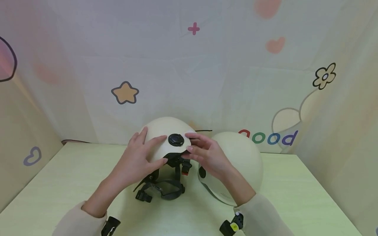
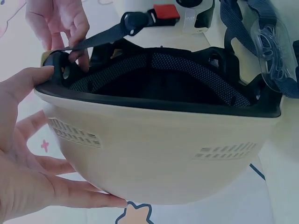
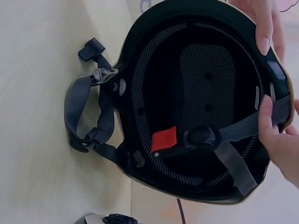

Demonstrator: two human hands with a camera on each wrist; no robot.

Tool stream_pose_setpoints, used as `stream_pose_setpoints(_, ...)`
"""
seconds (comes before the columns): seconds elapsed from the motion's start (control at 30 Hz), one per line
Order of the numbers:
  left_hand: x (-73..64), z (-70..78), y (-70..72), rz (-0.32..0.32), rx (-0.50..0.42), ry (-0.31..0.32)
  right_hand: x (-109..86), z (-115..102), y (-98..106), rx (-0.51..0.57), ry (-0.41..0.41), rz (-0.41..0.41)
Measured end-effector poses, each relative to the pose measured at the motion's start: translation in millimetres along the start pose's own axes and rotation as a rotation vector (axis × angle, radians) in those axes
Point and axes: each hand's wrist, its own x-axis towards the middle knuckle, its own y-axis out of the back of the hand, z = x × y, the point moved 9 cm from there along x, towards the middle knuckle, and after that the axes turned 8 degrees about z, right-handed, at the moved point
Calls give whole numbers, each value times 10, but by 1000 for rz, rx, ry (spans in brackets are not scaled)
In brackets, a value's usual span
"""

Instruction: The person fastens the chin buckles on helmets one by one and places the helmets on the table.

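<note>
Left hand steadying cream helmet, black lining, grey straps

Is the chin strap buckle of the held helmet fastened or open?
Open. The red buckle half hangs inside the helmet; the other black half lies apart on the table.

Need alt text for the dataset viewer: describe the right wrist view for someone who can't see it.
A cream helmet is tipped so its black padded inside faces the camera, a hand pinching a grey chin strap at the right rim. A buckle with a red tab lies across the padding, and more strap trails onto the pale table.
</note>
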Motion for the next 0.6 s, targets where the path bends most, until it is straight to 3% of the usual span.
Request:
stream_pose_setpoints(0.33, -28, -154, 73, 8, -23, 94, -44, 39, 86, -161, 3, -24)
stream_pose_setpoints(0.6, -31, -283, 102, 10, -79, 147, -91, 166, 242, -228, -30, -30)
